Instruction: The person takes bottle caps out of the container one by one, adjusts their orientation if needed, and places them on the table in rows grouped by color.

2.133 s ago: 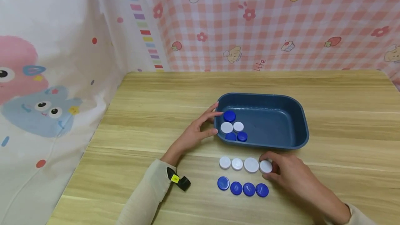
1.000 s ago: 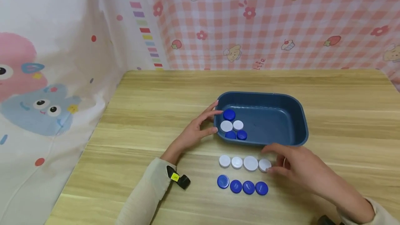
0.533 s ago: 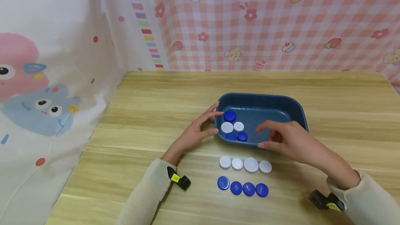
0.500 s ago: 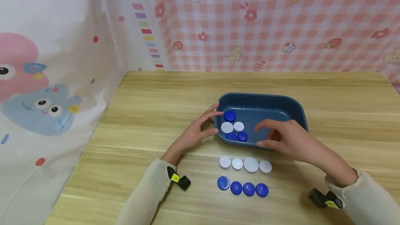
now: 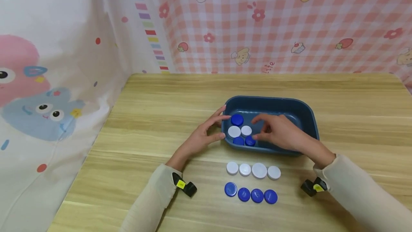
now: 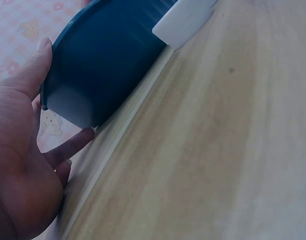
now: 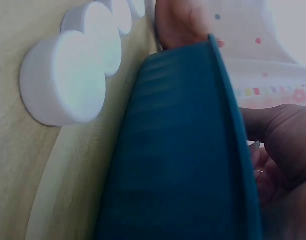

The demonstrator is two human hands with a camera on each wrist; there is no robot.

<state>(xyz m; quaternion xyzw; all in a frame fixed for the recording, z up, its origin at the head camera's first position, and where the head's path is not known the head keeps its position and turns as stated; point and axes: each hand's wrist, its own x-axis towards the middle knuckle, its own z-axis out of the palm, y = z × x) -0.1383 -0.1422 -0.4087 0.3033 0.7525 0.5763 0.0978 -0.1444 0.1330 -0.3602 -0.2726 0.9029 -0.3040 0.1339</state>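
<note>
A dark blue plastic basin sits on the table with several bottle caps at its left end, among them a blue cap and a white cap. My left hand rests spread against the basin's left end, fingertips at the rim. My right hand reaches over the near side into the basin, thumb and index finger apart. The right thumb tip is right by the blue cap at the front. In the right wrist view the basin's wall hides much of the right hand.
In front of the basin lies a row of white caps, with a row of blue caps nearer the person. Wall cloths stand along the table's back and left side. Black cameras sit on both wrists.
The right hand has left the rightmost white cap at the end of the row and moved up and left into the basin, near the caps inside. The left hand stays at the basin.
</note>
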